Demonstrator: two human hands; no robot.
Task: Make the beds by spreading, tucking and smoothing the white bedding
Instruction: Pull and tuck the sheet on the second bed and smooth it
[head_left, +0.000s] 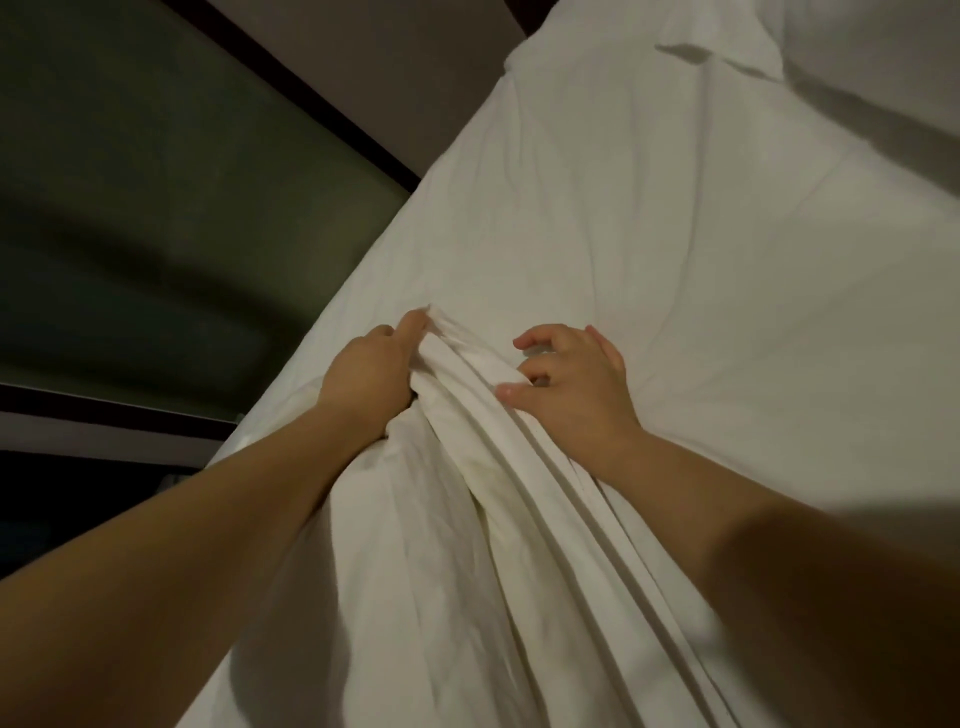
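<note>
Our L hand (371, 374) gripped the bunched white sheet (623, 234); R hand (571, 382) curled just beside, hold unclear. Beyond the grip it lay spread but creased; we judged tucking + smoothing left.

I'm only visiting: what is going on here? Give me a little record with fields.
Bedding: white sheet, spread out and wrinkled
Left hand: grips a bunched fold of the sheet near its left edge
Right hand: fingers curled on the sheet beside that fold; grip unclear
Folds: long ridges running from the hands toward the camera
Light: dim
</note>
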